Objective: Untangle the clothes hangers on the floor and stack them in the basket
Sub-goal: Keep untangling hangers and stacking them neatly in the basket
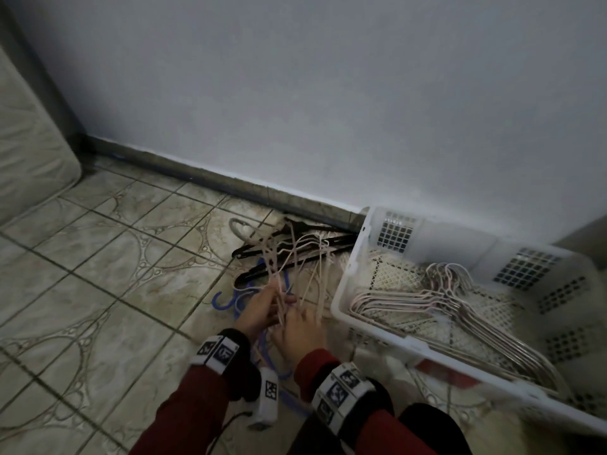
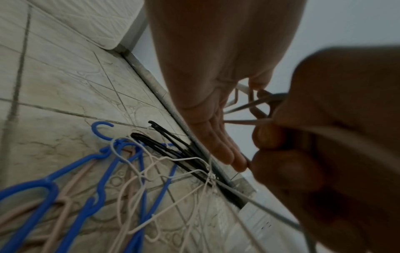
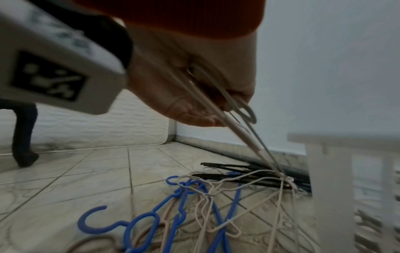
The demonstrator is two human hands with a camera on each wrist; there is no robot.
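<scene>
Both hands meet low in the head view over a tangle of hangers on the tiled floor. My left hand (image 1: pixel 262 311) (image 2: pixel 207 119) pinches pale pink wire hangers (image 1: pixel 295 257) between thumb and nearly straight fingers. My right hand (image 1: pixel 300 333) (image 2: pixel 324 137) grips the same wires just beside it; a hook (image 3: pixel 249 113) sticks out past its curled fingers. The held hangers slant down into the pile. Blue plastic hangers (image 1: pixel 223 300) (image 2: pixel 71 167) (image 3: pixel 95 227) and black hangers (image 1: pixel 249 251) (image 2: pixel 164 149) (image 3: pixel 227 166) lie beneath. The white basket (image 1: pixel 348 267) at the right holds several stacked pink hangers (image 1: pixel 427 300).
A quilted mattress (image 1: pixel 29 142) leans at the left. The wall and its dark skirting (image 1: pixel 230 185) run right behind the pile. Bare tiles spread to the left of the hands. Something red (image 1: pixel 440 372) shows under the basket's near edge.
</scene>
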